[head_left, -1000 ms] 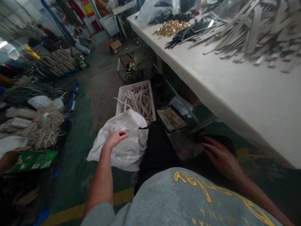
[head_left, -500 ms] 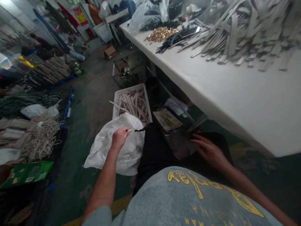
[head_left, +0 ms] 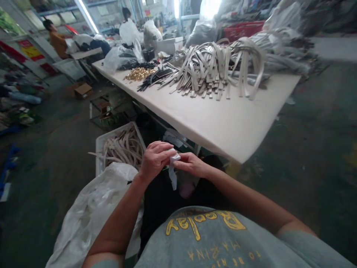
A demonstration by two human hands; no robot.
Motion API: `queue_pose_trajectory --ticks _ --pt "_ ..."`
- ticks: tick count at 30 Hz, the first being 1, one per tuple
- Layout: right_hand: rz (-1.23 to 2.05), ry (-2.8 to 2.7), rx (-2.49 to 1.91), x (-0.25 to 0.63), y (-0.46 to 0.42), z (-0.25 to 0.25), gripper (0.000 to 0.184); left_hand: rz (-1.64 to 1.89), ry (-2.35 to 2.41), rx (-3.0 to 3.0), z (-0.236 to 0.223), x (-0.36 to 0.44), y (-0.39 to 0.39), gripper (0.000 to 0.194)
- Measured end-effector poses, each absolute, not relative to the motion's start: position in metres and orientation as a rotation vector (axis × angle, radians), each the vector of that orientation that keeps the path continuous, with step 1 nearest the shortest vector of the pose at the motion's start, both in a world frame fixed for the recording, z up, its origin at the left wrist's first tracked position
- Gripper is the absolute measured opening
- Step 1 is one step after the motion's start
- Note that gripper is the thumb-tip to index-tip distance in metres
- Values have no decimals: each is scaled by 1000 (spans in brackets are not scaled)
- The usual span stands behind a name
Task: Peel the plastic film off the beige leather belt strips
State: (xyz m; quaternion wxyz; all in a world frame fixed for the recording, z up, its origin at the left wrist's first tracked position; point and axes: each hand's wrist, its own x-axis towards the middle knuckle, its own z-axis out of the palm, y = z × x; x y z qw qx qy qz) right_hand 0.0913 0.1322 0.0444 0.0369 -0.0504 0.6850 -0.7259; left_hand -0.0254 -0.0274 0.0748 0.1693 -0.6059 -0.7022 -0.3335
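One white strip (head_left: 172, 175), creased, limp (end dangling)

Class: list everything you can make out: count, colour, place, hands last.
Slip: one, white, centre
Sack: one, white, lower left
Crate: one, white, beyond the sack
Strips: many, beige, in crate
Table: one, whitish, ahead
Straps: many, pale grey, on table
Metal pieces: many, gold, table's left
Dark strips: several, black, beside metal pieces
Plastic bags: several, translucent, table's far side
Cardboard box: one, brown, floor, left
Basket: one, red, behind straps
Sign: one, red-yellow, far left
Other people: two, one orange-clad, background
Shirt: one, grey, bottom
Left hand: one, on slip
Right hand: one, on slip
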Motion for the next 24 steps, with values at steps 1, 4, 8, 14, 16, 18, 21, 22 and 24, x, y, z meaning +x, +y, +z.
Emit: queue_pose_trajectory --ticks 1,4,8,14,16,18,21,22,24 --pt "-2255 2088 -108 93 133 45 56 -982 -2015 -1717 73 -24 -21 16" --pt "-2346 2051 45 97 137 45 51 -1164 -2150 -1568 61 -18 -13 19" --pt "-2405 2104 256 99 144 46 49 -1660 -2468 -959 34 -5 -16 31" --pt "-2387 2207 304 82 145 41 42 -2747 -2592 -752 -6 42 -9 53" --pt "-2342 2255 313 72 146 39 38 -2807 -2633 -651 -11 58 -4 45" --pt "-2313 2293 368 63 150 37 35 -2851 -2613 -523 -13 69 -3 38" --pt "-2324 2272 485 54 161 36 32 -2976 -2440 -365 -15 75 -8 34" --pt "-2334 2246 522 51 166 36 31 -3020 -2374 -318 -16 76 -11 34" --pt "-2351 2200 585 48 173 36 28 -3092 -2284 -245 -17 76 -15 35"
